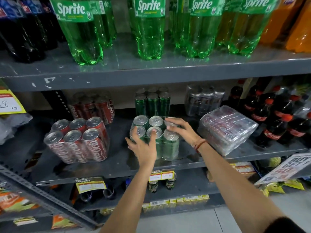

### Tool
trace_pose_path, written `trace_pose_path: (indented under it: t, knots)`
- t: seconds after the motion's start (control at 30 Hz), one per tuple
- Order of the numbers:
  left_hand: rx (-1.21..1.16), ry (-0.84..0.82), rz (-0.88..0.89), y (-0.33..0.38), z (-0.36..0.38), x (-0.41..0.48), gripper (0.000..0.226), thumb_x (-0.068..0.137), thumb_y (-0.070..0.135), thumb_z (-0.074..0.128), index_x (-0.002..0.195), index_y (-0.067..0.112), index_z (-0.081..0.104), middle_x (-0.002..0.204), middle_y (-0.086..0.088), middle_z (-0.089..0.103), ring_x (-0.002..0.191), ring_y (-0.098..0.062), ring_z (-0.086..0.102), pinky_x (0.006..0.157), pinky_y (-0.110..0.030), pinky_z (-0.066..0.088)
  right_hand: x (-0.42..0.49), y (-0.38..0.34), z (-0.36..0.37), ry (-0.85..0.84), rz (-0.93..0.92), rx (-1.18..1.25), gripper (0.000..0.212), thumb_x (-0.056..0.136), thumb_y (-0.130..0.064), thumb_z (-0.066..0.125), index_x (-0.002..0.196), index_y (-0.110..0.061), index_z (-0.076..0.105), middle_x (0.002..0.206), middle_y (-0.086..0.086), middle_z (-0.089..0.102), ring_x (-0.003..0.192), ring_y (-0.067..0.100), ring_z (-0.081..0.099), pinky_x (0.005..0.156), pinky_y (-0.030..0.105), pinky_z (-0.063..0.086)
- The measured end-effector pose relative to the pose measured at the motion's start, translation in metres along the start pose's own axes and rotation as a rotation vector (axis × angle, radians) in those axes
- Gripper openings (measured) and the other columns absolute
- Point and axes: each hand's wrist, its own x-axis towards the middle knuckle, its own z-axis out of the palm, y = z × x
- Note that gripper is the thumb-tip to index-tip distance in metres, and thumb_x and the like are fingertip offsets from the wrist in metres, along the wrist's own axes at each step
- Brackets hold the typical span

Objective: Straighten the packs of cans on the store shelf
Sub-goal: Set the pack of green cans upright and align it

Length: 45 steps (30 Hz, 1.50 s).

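1. We have both hands on the front pack of green cans (pixel 155 137), which stands upright near the front edge of the middle shelf (pixel 117 163), roughly at its centre; it is six cans in clear wrap, tops showing.
2. Our left hand (pixel 144 147) lies against the pack's front left side; the fingers are spread and pressed over the tops of the two nearer left cans, the thumb out to the left; it is a flat, loose hold, not a fist.
3. Our right hand (pixel 180 127) reaches over the pack's right side; its fingers curl down onto the top of the far right can, gripping the wrap there; a red thread band (pixel 200 144) sits on that wrist.
4. A second green pack (pixel 152 102) stands upright just behind the first one.
5. To the left, a front pack of red cola cans (pixel 79 140) sits turned at an angle to the shelf edge; another red pack (pixel 94 106) stands behind it.
6. To the right, a wrapped pack lying tilted (pixel 226 129) rests on its side; a dark can pack (pixel 204 100) stands behind it; small cola bottles (pixel 272 121) crowd the right end.
7. Large green Sprite bottles (pixel 149 31) stand on the shelf above.
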Motion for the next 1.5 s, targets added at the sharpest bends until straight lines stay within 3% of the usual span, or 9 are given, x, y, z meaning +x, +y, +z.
trace_pose_path:
  t: [0.1,0.2,0.33,0.47,0.6,0.83,0.97,1.23,1.5]
  knots:
    - [0.02,-0.167,0.074,-0.002,-0.012,0.034,0.067,0.076,0.044,0.07,0.133,0.03,0.037,0.145,-0.016,0.03,0.134,-0.028,0.03,0.106,-0.037,0.029,-0.023,0.011,0.019,0.232,-0.017,0.139,0.032,0.081,-0.026,0.07,0.113,-0.031,0.064,0.124,0.0,0.049,0.122,0.011,0.047,0.113,0.036,0.033]
    - [0.012,-0.399,0.078,0.004,-0.018,0.071,0.074,0.065,0.052,0.076,0.13,0.031,0.045,0.134,-0.001,0.049,0.126,-0.018,0.046,0.107,-0.035,0.036,-0.049,0.008,0.059,0.543,0.016,0.074,0.053,0.08,-0.061,0.049,0.118,-0.027,0.063,0.129,0.004,0.045,0.127,0.017,0.042,0.112,0.033,0.029]
    - [0.056,-0.649,0.081,0.018,-0.011,0.102,0.064,0.078,0.038,0.07,0.136,0.029,0.045,0.142,0.002,0.045,0.123,-0.011,0.046,0.106,-0.031,0.037,-0.076,-0.008,0.113,0.731,0.062,-0.128,0.066,0.084,-0.066,0.025,0.128,-0.028,0.056,0.139,0.009,0.036,0.126,0.021,0.029,0.107,0.036,0.031]
    - [0.088,-0.68,0.087,0.027,-0.012,0.098,0.055,0.087,0.028,0.064,0.138,0.024,0.045,0.144,0.001,0.044,0.123,-0.008,0.044,0.101,-0.022,0.034,-0.078,-0.007,0.098,0.714,-0.006,-0.01,0.067,0.082,-0.071,0.028,0.126,-0.029,0.057,0.137,0.003,0.034,0.127,0.014,0.031,0.109,0.036,0.029]
    - [-0.001,-0.18,0.083,0.015,-0.006,0.039,0.047,0.084,0.035,0.065,0.128,0.024,0.052,0.14,-0.01,0.049,0.126,-0.021,0.049,0.104,-0.032,0.039,-0.04,-0.01,0.038,0.611,-0.031,0.08,0.052,0.084,-0.059,0.05,0.127,-0.03,0.055,0.13,0.003,0.037,0.125,0.021,0.044,0.111,0.04,0.034]
    - [0.246,0.007,0.067,0.016,0.044,-0.056,0.13,0.049,0.065,0.078,0.148,0.031,0.002,0.156,-0.011,-0.019,0.144,-0.036,-0.01,0.111,-0.059,0.017,0.038,-0.031,-0.01,-0.142,0.064,-0.419,0.065,0.079,-0.044,0.068,0.138,-0.03,0.045,0.15,0.01,0.03,0.139,0.021,0.027,0.107,0.024,0.02]
    - [0.218,0.003,-0.016,0.022,0.043,-0.044,0.13,0.048,0.053,0.085,0.148,0.035,0.003,0.154,-0.013,-0.025,0.142,-0.041,-0.013,0.108,-0.065,0.017,0.042,-0.023,-0.009,-0.149,0.043,-0.495,0.068,0.075,-0.052,0.069,0.136,-0.036,0.045,0.15,0.01,0.028,0.142,0.028,0.023,0.115,0.035,0.017]
    - [0.27,-0.44,-0.067,0.023,-0.018,0.023,0.113,0.06,0.013,0.085,0.147,0.036,0.018,0.152,-0.016,-0.032,0.142,-0.033,-0.022,0.116,-0.043,0.01,0.021,-0.021,-0.008,0.011,0.177,-0.695,0.085,0.069,-0.077,0.052,0.143,-0.044,0.027,0.133,0.019,0.042,0.126,0.039,0.033,0.106,0.04,0.024]
    - [0.415,-0.93,0.074,0.032,-0.059,0.099,0.108,0.067,-0.008,0.076,0.149,0.028,0.015,0.156,0.008,0.017,0.142,-0.013,0.017,0.11,-0.03,0.029,-0.006,-0.023,0.041,0.191,0.316,-0.586,0.101,0.07,-0.083,0.04,0.15,-0.034,0.003,0.133,0.025,0.043,0.122,0.044,0.045,0.101,0.043,0.037]
